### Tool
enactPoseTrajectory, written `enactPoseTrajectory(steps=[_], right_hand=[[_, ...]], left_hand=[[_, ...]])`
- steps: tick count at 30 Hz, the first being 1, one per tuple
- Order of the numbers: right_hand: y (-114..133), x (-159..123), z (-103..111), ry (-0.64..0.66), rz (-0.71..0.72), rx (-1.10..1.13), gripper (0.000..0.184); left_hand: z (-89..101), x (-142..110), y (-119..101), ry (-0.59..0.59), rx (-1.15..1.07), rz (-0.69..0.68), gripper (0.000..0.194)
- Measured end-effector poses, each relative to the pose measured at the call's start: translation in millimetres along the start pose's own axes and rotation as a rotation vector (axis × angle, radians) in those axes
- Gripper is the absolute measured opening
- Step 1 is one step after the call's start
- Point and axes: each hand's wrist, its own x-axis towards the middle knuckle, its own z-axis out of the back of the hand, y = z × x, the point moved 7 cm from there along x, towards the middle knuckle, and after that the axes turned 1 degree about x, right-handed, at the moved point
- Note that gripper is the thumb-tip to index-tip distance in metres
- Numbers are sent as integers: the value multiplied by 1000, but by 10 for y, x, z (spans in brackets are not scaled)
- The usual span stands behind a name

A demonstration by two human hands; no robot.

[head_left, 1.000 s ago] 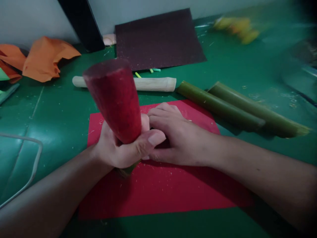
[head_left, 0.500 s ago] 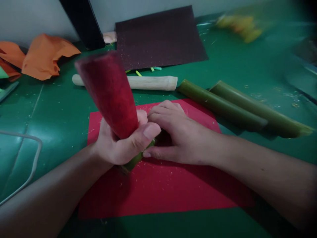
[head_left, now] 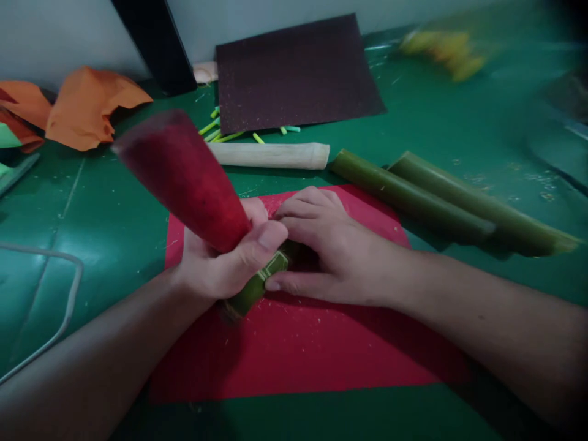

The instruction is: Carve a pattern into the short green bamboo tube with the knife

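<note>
My left hand [head_left: 223, 260] is wrapped round a thick red tapered handle [head_left: 193, 184], its wide end leaning up and to the left. Whatever tool end lies below the fist is hidden. Beneath it, a short green bamboo piece [head_left: 250, 296] rests aslant on a red sheet [head_left: 316, 355]. Pale carved lines form a small framed pattern on its upper side. My right hand [head_left: 321, 242] curls over the far part of this bamboo, thumb along its near side, holding it against the sheet. That far part is mostly covered by my fingers.
On the green table lie two green bamboo lengths [head_left: 441, 202] to the right and a pale peeled bamboo stick [head_left: 275, 155] behind. Further back is a dark sheet [head_left: 298, 73] with small yellow-green sticks [head_left: 211, 130]. Orange paper [head_left: 87, 110] and a grey wire loop [head_left: 73, 288] are left.
My left hand has tipped the red handle further left and down and shifted slightly left, uncovering the carved pattern on the bamboo. My right hand stays in place.
</note>
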Motion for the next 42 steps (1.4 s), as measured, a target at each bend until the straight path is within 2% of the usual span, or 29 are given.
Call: enactPoseTrajectory(steps=[3, 7, 11, 15, 18, 22, 26, 30, 33, 39, 42], right_hand=[[38, -23, 22, -40, 63, -93, 41], [104, -52, 59, -104, 115, -238, 46], [151, -64, 67, -97, 101, -309, 45], [277, -97, 98, -203, 213, -410, 42], [324, -117, 107, -268, 257, -442, 36], [323, -124, 97, -265, 254, -484, 36], [295, -178, 98, -237, 229, -501, 38], [175, -282, 114, -170, 90, -421, 37], [123, -327, 148, -175, 40, -387, 35], [83, -202, 198, -209, 17, -270, 25], [33, -129, 188, -181, -29, -199, 25]], left_hand=[[42, -6, -2, -87, 22, 0, 47], [30, -10, -40, -113, 30, -20, 46], [10, -39, -47, -68, -8, 21, 41], [-9, -48, -66, -5, 23, 70, 33], [-44, -13, -130, 47, 61, 19, 31], [-57, 18, -167, 55, 67, -26, 32], [-46, 7, -153, 48, 65, 8, 28], [-42, -2, -138, 48, 66, 71, 29], [-28, -9, -128, 26, 82, 93, 32], [-24, -26, -106, -3, 79, 76, 35], [-8, -24, -94, -67, 47, 87, 39]])
